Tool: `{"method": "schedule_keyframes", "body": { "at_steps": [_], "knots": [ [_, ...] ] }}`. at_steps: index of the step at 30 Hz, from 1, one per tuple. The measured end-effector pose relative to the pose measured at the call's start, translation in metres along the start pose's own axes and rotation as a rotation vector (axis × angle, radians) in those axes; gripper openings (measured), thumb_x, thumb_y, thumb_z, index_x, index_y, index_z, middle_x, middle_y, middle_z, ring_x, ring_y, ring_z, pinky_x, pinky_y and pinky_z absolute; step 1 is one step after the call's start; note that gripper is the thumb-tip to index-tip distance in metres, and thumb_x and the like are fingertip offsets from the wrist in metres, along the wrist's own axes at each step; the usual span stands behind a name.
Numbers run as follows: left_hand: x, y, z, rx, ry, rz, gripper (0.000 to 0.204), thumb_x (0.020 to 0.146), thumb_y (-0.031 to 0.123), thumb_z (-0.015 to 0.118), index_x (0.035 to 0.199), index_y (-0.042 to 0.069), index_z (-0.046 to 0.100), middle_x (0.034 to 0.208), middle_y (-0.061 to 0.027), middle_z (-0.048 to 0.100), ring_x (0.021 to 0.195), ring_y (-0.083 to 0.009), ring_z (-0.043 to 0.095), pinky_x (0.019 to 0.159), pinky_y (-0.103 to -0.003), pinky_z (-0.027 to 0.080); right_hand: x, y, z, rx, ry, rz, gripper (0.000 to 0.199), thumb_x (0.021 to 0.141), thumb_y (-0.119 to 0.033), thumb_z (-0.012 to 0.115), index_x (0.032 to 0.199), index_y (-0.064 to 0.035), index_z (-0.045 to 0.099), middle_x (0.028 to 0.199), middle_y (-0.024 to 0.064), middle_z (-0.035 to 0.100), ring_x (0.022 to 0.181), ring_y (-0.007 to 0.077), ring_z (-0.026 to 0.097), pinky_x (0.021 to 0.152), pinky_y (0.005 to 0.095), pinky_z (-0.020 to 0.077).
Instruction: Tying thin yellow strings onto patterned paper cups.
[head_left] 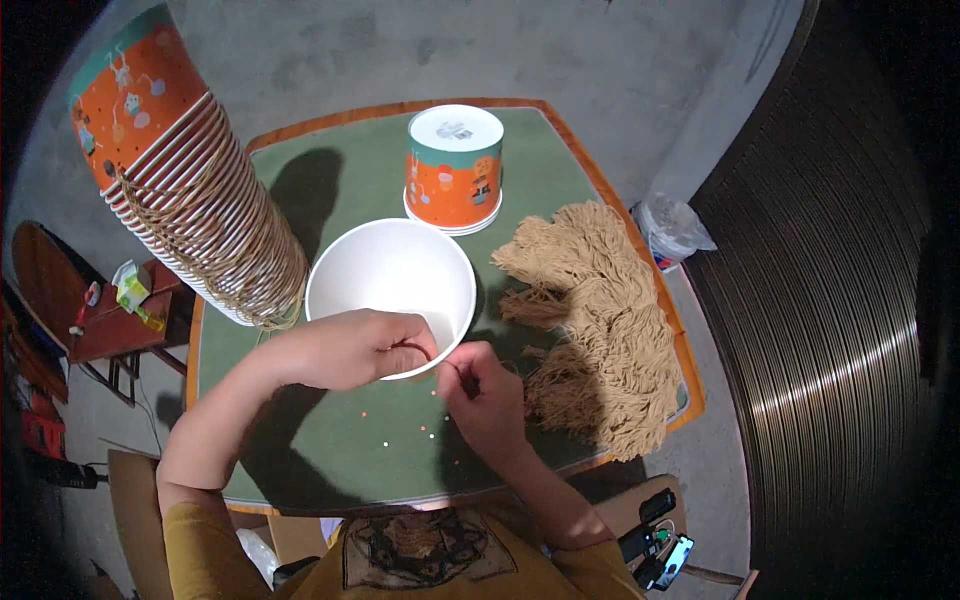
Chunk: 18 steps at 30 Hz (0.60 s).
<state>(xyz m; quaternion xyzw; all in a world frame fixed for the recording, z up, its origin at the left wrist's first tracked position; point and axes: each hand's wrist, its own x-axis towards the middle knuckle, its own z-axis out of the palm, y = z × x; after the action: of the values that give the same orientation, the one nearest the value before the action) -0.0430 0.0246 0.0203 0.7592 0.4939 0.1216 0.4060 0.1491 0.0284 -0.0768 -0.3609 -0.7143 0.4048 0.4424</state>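
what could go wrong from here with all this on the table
The tall stack of nested buckets might topple if bumped. The tan cord heap lies close to the table's right edge, so strands could slip off. The open white bucket may shift if the left hand or right hand tugs at its rim.

the left hand covers part of the near rim of the white paper bucket, its fingertips partly hidden by their own curl; whether the right hand pinches anything there is too small to tell; the pale and orange specks cannot be identified; the stack of orange buckets hides some of the green tabletop; the phone screen is unreadable; the mustard shirt runs off the lower edge.
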Motion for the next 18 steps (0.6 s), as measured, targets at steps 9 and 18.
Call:
{"method": "schedule_keyframes", "body": {
  "at_steps": [9,18],
  "knots": [
    [0.005,0.007,0.002,0.165,-0.046,-0.005,0.017,0.090,0.018,0.048,0.091,0.001,0.051,0.086,-0.0191,0.058,0.082,-0.0381,0.057,0.073,-0.044,0.044,0.001,-0.002,0.001,-0.062,-0.039,-0.018,0.017,0.086,-0.018,0.064,0.094,-0.0086,0.052,0.070,0.0103,0.059,0.060,0.0218,0.063,0.057,0.0348,0.0501],
    [-0.002,0.000,-0.010,0.218,0.305,0.040,0.012,0.080,0.010,0.054,0.085,0.001,0.048,0.076,-0.0199,0.057,0.074,-0.0401,0.057,0.066,-0.046,0.044,0.024,-0.008,-0.022,0.042,0.023,-0.039,0.027,0.090,-0.023,0.061,0.110,-0.0077,0.050,0.065,0.0090,0.056,0.056,0.0161,0.059,0.055,0.0320,0.0474]
  ]
}}
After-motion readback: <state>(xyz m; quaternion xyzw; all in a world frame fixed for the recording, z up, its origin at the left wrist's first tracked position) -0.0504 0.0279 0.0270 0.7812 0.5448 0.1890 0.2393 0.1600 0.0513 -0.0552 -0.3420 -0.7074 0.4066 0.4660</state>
